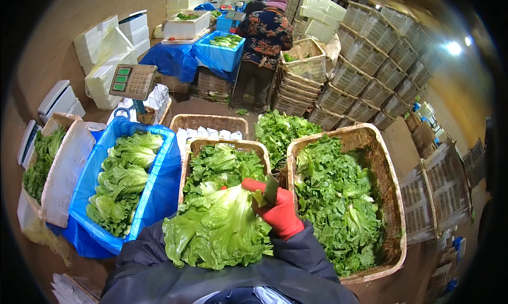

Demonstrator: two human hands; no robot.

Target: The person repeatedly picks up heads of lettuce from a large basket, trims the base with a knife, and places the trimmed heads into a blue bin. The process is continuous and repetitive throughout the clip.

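A large head of green leaf lettuce point(216, 228) is held up before my chest, its pale stem end pointing away from me. My left hand point(224, 187) supports it from beneath; only a bit of red glove shows past the leaves. In a red glove, my right hand point(281, 216) grips a knife point(272, 189) whose short, dark blade sticks up. Its index finger reaches to the stem end, and a torn leaf point(260, 199) lies against the glove. Just beyond the head stands a plastic crate point(228, 142) of lettuce.
On the left is a blue-lined box point(81, 187) of lettuce heads, with a digital scale point(133, 82) behind it. A deep crate point(391, 201) of loose leaves stands at the right. Farther off, a person point(264, 38) works near stacked crates point(365, 66).
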